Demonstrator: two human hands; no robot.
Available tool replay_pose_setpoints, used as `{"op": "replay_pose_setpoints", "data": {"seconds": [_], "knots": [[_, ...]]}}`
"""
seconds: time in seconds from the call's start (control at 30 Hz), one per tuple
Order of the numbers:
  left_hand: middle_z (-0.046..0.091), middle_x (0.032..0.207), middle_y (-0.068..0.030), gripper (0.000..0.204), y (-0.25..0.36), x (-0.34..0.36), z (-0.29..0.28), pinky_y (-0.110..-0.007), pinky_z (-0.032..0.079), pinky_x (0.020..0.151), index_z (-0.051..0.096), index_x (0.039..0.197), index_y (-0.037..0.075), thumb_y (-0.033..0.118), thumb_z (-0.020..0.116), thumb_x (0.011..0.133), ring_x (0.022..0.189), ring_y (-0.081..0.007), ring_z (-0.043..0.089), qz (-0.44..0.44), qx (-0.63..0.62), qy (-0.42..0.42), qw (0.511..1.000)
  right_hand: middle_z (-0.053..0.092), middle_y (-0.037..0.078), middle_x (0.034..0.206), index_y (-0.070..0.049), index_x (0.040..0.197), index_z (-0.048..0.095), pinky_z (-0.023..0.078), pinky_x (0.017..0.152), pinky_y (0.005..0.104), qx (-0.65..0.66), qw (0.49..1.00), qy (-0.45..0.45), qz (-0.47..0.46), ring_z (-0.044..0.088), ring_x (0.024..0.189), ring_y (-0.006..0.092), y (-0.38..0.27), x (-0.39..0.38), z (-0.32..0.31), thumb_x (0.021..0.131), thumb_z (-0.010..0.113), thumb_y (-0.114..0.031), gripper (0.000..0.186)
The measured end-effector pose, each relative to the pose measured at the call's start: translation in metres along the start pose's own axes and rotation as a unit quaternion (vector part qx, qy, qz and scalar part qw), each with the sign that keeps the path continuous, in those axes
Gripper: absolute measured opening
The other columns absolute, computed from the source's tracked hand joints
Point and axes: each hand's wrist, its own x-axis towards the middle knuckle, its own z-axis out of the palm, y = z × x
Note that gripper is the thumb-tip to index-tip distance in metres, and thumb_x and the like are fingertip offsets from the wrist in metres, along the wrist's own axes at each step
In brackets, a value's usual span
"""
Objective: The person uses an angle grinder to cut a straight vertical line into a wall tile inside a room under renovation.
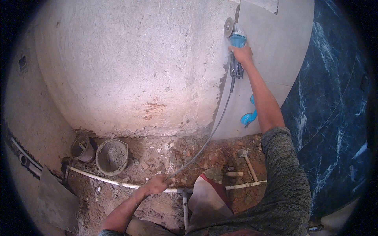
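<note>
1. At the far left, a small round grey bucket (87,156) and a larger, mortar-smeared round bucket (101,164) are seated on the rubble floor, just behind a long white plastic pipe (134,185).
2. Farther right, above that pipe, a thin grey flexible power cord (226,108) is gripped near the curled fingers of the left hand (158,183); from there it is led up and rightward.
3. The blue-and-black angle grinder (238,39) is held at its body by the right hand (241,54), with the fingers wrapped round it; it is much nearer that hand than the left. Its long axis is set nearly upright, the round grey disc (229,27) uppermost, beside the edge between rough pale plaster (138,59) and smooth grey tile (271,55). Whether the disc is touching cannot be told.
4. Below the right forearm, a bright blue suction lifter (249,118) is seen against the tile.
</note>
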Motion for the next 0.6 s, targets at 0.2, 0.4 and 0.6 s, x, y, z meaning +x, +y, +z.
{"op": "replay_pose_setpoints", "data": {"seconds": [0.2,0.4,0.6], "knots": [[0.063,0.099,-0.0271,0.051,-0.003,0.003,0.002,-0.046,0.044,0.088,0.062,0.108,0.002,0.048,0.042,0.095,0.1,-0.0403,0.059,0.018,0.006,0.002,1.0,0.063,0.025,0.111,0.007,0.117,0.056,0.049,0.087,0.0401,0.013,0.998,0.047,-0.045,0.062,0.103,0.0355,0.003,0.001,0.005,0.065,0.076,-0.034,0.07],[0.064,0.097,-0.0252,0.049,0.004,0.0,-0.001,-0.045,0.045,0.087,0.062,0.107,0.003,0.046,0.041,0.096,0.098,-0.0388,0.061,0.024,0.027,0.008,0.999,0.063,0.025,0.109,0.009,0.115,0.058,0.049,0.086,0.0399,-0.008,0.997,0.06,-0.044,0.063,0.101,0.0354,0.011,0.01,0.011,0.064,0.076,-0.036,0.07],[0.064,0.094,-0.0238,0.049,0.012,-0.003,-0.006,-0.044,0.046,0.085,0.061,0.106,0.002,0.045,0.042,0.096,0.094,-0.037,0.062,0.023,0.005,-0.006,1.0,0.063,0.026,0.108,0.01,0.113,0.057,0.049,0.085,0.0388,0.007,0.998,0.048,-0.033,0.063,0.101,0.034,0.014,0.013,0.012,0.063,0.077,-0.036,0.071]]}}
